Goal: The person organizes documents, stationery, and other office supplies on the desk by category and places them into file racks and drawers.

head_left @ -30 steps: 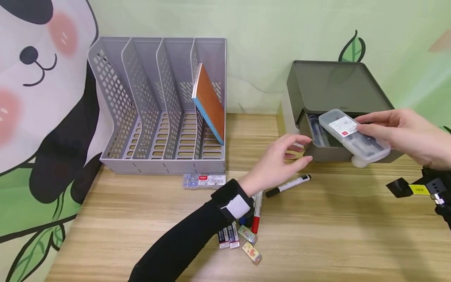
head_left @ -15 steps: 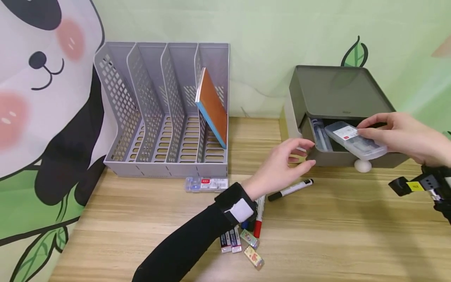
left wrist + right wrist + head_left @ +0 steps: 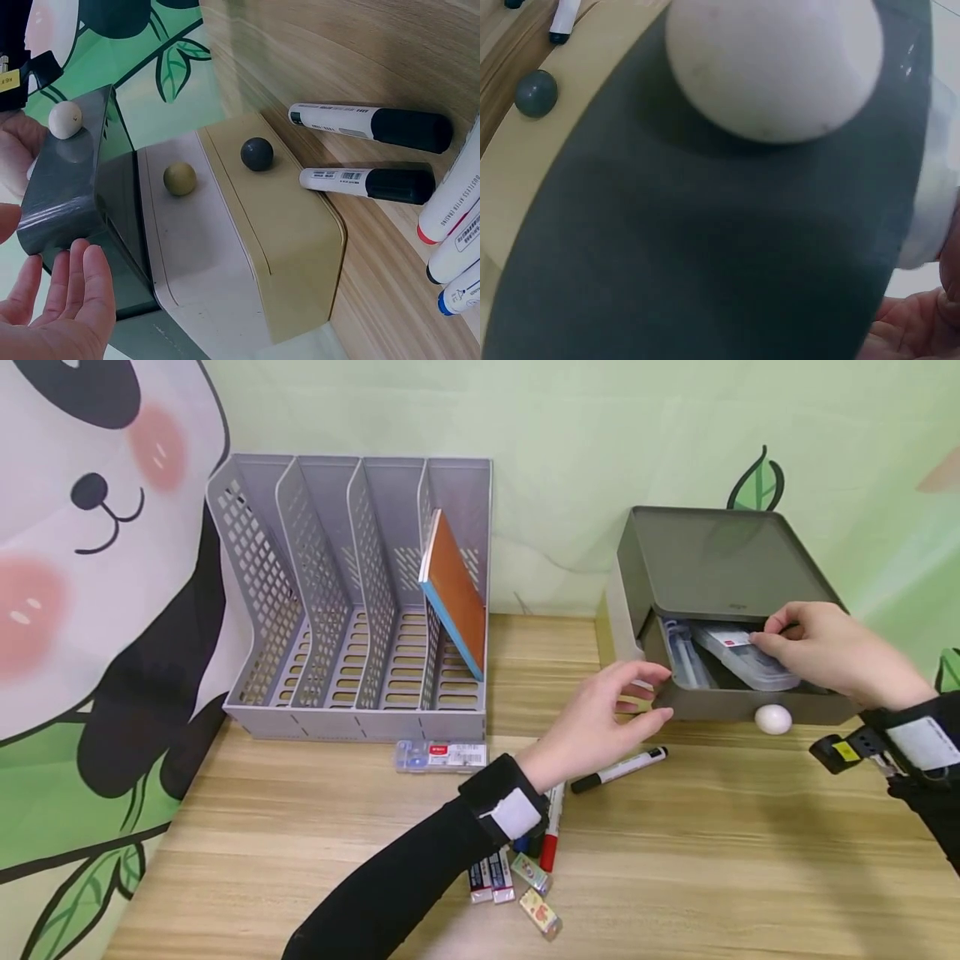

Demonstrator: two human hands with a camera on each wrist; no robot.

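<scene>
Though plain only in head view, right hand's (image 3: 843, 650) pinch on clear case (image 3: 756, 667) (left hand (image 3: 592, 717) spread).

I am wearing black sleeves (image 3: 397, 877), black wrist straps (image 3: 480, 779) with white patches (image 3: 516, 811), and, on the right, a yellow-labelled black camera (image 3: 827, 753).
</scene>
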